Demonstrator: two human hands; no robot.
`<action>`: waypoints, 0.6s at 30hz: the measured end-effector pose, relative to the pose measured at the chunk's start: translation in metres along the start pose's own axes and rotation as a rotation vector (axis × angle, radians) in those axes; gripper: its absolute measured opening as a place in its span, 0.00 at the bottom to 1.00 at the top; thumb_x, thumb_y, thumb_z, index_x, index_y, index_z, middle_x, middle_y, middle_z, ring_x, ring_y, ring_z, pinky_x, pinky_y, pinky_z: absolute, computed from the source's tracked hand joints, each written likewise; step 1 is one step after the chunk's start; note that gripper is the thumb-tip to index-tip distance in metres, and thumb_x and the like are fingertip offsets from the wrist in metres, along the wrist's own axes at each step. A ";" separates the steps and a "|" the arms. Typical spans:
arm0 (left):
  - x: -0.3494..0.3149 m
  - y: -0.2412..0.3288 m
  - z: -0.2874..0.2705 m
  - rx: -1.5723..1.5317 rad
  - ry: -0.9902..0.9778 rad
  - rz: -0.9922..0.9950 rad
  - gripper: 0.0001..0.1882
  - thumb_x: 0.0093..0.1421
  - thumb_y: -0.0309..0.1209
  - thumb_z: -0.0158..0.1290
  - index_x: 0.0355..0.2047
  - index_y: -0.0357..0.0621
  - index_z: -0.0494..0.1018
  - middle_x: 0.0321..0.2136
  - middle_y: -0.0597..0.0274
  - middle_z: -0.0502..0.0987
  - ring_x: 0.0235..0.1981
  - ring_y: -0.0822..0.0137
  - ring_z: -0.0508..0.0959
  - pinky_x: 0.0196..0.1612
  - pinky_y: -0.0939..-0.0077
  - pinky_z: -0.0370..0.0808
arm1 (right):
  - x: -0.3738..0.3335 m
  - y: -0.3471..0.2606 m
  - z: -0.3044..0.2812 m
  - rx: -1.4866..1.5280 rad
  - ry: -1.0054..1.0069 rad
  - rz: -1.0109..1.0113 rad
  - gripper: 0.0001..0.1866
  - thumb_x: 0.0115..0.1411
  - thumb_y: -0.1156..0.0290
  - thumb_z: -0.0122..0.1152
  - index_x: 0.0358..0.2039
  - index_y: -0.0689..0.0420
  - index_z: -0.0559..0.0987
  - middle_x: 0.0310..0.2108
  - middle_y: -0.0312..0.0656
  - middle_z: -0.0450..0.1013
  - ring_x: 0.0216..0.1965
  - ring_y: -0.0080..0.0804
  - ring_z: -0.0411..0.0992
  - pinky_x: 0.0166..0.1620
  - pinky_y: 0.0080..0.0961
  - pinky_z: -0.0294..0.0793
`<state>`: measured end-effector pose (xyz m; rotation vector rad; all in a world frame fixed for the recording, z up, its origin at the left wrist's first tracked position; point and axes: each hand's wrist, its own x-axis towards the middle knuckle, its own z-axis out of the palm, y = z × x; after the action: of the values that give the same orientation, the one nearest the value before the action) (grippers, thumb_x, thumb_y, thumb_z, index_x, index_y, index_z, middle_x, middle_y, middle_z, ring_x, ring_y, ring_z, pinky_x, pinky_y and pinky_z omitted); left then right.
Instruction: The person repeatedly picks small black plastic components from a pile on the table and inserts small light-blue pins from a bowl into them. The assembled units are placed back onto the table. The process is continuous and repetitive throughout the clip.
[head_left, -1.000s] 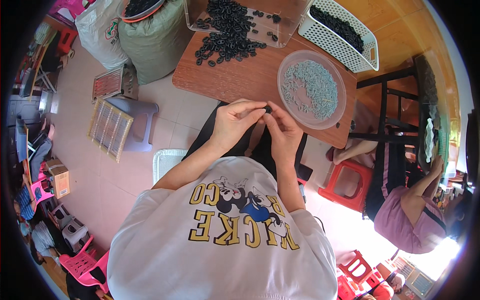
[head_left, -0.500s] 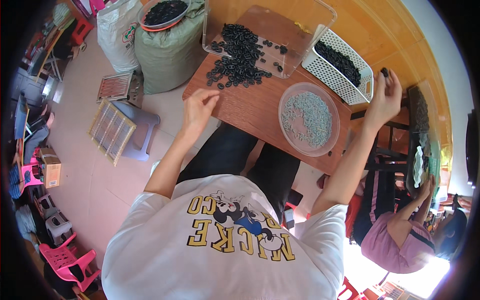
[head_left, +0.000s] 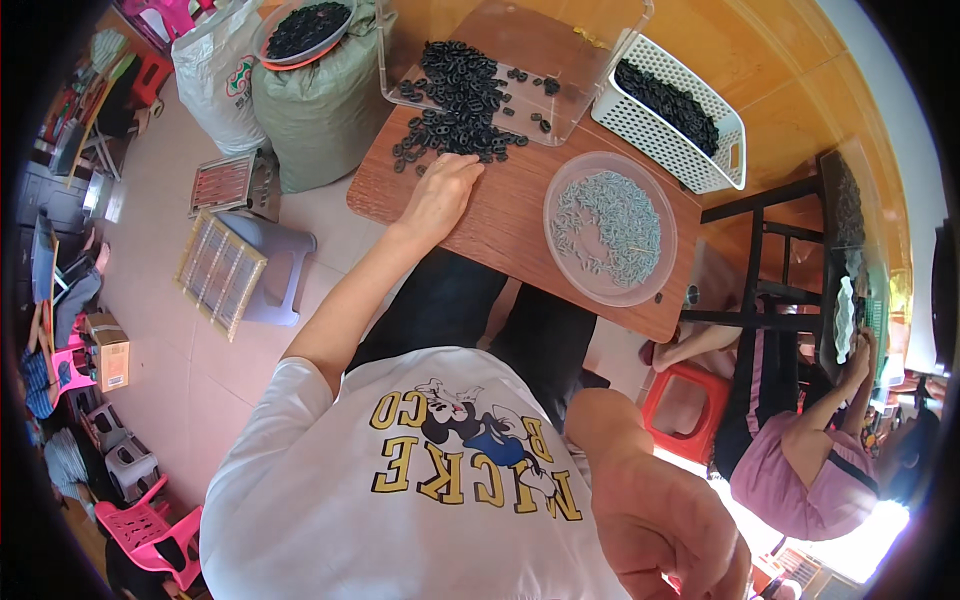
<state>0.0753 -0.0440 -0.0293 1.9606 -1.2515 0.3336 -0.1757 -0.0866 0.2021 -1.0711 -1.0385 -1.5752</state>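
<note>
On the brown wooden table (head_left: 400, 187), a pile of small black oval pieces with holes (head_left: 460, 95) spills out of a clear plastic bin (head_left: 560, 120). My left hand (head_left: 442, 195) is at the pile's near edge, thumb and fingers pressed together; anything between them is hidden. Large and close, my right hand (head_left: 670, 520) is raised in front of my shirt at the lower right. Its fingers curl toward the picture's lower edge and their tips are out of sight. Right of the pile stands a round clear tub (head_left: 553, 240) of small silvery, screw-like pieces.
A white perforated basket (head_left: 725, 178) of black pieces stands at the table's far right. Full sacks (head_left: 310, 130) are at the left, one under a bowl (head_left: 345, 35). A red stool (head_left: 655, 415) and a person in a pink top (head_left: 790, 475) are at the right.
My right hand, which held a black piece beside the white basket, has swung down and back toward me. My left hand has moved right and forward to the black pile.
</note>
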 end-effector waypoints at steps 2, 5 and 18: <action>0.003 -0.002 0.004 0.056 -0.037 0.019 0.11 0.51 0.18 0.51 0.37 0.32 0.74 0.38 0.50 0.75 0.41 0.52 0.73 0.45 0.64 0.71 | -0.007 0.000 -0.001 0.018 -0.002 0.028 0.08 0.57 0.72 0.53 0.38 0.53 0.76 0.36 0.31 0.73 0.35 0.16 0.69 0.39 0.19 0.65; 0.002 0.004 0.003 0.024 -0.064 -0.001 0.11 0.51 0.18 0.51 0.36 0.33 0.74 0.38 0.50 0.75 0.40 0.52 0.74 0.44 0.64 0.71 | -0.019 -0.001 -0.010 0.028 0.003 0.141 0.07 0.57 0.72 0.52 0.36 0.54 0.77 0.33 0.34 0.74 0.31 0.17 0.70 0.36 0.18 0.67; -0.020 0.032 -0.004 -0.535 0.032 -0.501 0.11 0.58 0.20 0.49 0.41 0.32 0.74 0.32 0.57 0.76 0.31 0.68 0.79 0.34 0.79 0.76 | -0.208 0.019 -0.062 -0.495 0.190 1.771 0.12 0.59 0.74 0.53 0.42 0.65 0.76 0.33 0.44 0.77 0.32 0.24 0.75 0.37 0.16 0.72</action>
<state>0.0393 -0.0349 -0.0229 1.7058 -0.6918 -0.2049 -0.1301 -0.1014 -0.0099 -1.4042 0.5640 -0.3452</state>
